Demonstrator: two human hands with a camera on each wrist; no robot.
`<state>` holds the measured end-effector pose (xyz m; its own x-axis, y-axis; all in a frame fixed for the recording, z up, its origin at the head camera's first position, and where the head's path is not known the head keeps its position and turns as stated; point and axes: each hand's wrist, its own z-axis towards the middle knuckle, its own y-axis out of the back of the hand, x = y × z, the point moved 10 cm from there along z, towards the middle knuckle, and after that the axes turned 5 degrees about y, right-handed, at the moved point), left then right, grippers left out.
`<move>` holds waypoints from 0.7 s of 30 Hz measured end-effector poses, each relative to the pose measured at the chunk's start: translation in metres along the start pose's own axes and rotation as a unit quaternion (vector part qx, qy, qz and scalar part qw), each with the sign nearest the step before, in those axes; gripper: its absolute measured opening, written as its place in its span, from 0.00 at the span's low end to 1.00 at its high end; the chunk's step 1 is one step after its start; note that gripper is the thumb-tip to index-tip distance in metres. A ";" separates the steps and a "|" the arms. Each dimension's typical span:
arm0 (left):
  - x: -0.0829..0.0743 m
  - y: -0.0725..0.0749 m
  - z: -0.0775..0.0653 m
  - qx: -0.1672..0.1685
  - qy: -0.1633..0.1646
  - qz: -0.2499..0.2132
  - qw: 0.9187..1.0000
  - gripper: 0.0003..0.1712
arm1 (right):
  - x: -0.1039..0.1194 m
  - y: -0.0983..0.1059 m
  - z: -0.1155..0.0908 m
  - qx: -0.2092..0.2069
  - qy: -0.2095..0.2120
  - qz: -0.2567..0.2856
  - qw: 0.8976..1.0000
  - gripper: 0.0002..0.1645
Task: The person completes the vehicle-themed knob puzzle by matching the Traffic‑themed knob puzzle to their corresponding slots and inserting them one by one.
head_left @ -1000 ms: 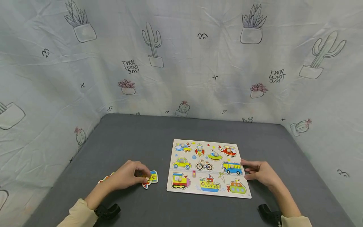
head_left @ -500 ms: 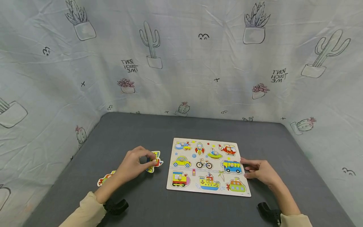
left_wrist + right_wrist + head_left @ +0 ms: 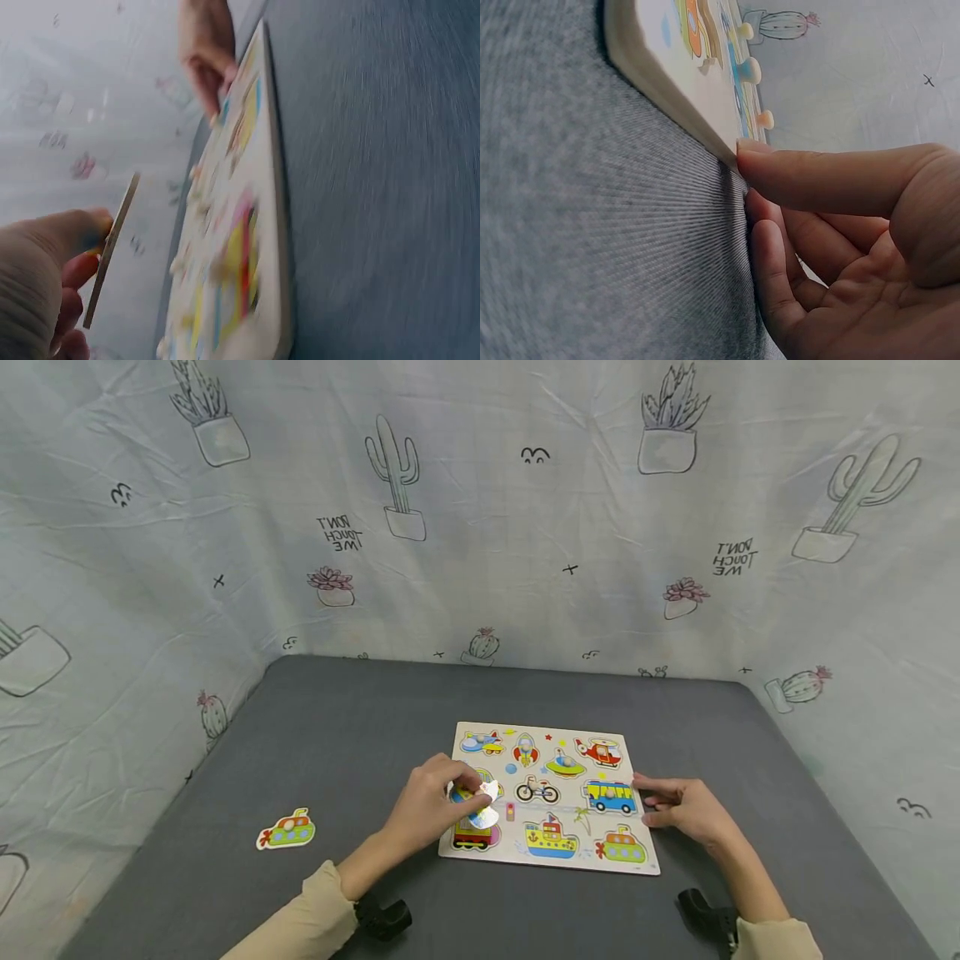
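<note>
My left hand (image 3: 427, 797) pinches a boat-shaped puzzle piece (image 3: 483, 815) above the left side of the puzzle board (image 3: 517, 845). Glare whitens part of its face. In the left wrist view the piece (image 3: 112, 244) appears edge-on, apart from the board. My right hand (image 3: 686, 808) grips the board's right edge. The right wrist view has its thumb (image 3: 817, 178) against the board's edge, with other fingers curled beside it. Pictures of vehicles cover the board, several with knobs. A green submarine piece (image 3: 287, 832) lies on the table, left of my left hand.
The board lies flat on a dark grey table (image 3: 360, 718). A pale curtain (image 3: 480, 527) printed with cacti hangs behind and at both sides. Each wrist carries a black strap-on mount, such as the left mount (image 3: 386, 920).
My left hand has lifted the boat piece from the table and moved right to above the board. The submarine piece is uncovered. My right hand stays at the board's edge.
</note>
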<state>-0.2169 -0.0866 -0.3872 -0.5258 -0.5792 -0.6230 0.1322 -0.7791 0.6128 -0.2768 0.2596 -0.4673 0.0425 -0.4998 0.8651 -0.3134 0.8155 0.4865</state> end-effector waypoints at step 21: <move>-0.018 -0.093 -0.009 0.084 0.088 -0.042 0.992 0.12 | 0.000 0.000 -0.002 -0.002 -0.002 0.001 1.000 0.35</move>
<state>-0.2119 -0.0053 -0.4375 -0.3726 -0.5589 -0.7408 -0.0546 -0.7837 0.6188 -0.2750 0.2602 -0.4673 0.0377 -0.4998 0.8653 -0.3087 0.8178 0.4857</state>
